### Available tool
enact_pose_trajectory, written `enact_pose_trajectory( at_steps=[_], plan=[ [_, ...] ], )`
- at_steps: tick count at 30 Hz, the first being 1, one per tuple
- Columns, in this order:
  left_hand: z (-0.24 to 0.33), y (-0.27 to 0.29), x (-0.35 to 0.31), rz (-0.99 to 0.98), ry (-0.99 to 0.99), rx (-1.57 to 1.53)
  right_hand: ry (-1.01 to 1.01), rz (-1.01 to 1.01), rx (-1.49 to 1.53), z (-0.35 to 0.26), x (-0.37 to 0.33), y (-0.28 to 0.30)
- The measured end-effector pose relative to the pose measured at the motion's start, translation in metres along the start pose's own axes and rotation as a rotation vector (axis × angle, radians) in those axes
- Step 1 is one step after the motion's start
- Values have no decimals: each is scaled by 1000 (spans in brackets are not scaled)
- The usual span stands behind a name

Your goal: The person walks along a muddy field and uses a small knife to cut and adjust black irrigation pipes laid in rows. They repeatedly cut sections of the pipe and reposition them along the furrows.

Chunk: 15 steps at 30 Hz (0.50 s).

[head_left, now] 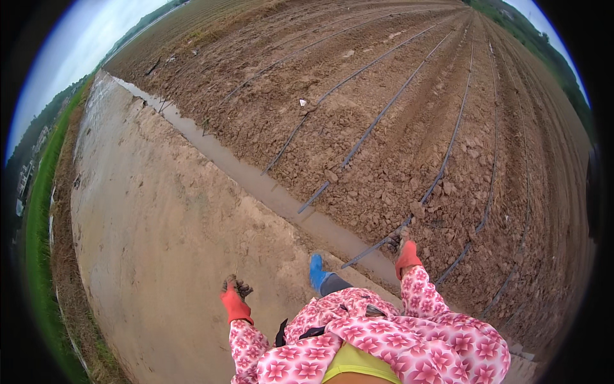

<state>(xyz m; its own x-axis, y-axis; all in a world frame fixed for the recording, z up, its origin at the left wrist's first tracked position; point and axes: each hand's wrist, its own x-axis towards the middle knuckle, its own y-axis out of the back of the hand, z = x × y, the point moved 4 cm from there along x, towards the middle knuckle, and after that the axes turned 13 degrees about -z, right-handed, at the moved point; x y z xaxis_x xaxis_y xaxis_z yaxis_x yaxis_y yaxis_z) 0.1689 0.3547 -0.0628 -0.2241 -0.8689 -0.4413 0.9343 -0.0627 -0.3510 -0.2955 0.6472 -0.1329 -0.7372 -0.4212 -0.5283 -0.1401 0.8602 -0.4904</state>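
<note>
My left hand (236,298), in an orange glove with mud-caked fingertips, hangs over the muddy concrete path (173,237). Its fingers are apart and slightly curled, and I see nothing held in them. At the edge of the field my right hand (405,255), in a matching orange glove, reaches beside a thin black hose (368,251). Its muddy fingers overlap the hose in view and blend into the brown soil. Whether they grip the hose or only hover over it, I cannot tell. The hose's near end juts over a water-filled ditch (332,235).
Several more black hoses (377,120) run lengthwise over the tilled, cloddy soil (377,185). The ditch separates path and field. A blue boot (317,272) stands near the path's edge. A small white scrap (302,102) lies on the soil; green grass (39,256) borders the far left.
</note>
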Motion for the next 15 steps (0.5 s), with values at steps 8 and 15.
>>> enact_pose_trajectory(
  at_steps=[8,15],
  plan=[
    [72,-90,133,-170,-25,111,-157,131,63,24,71,-91],
    [126,-115,133,-147,22,280,-327,-370,83,89,169,-246]
  ],
)
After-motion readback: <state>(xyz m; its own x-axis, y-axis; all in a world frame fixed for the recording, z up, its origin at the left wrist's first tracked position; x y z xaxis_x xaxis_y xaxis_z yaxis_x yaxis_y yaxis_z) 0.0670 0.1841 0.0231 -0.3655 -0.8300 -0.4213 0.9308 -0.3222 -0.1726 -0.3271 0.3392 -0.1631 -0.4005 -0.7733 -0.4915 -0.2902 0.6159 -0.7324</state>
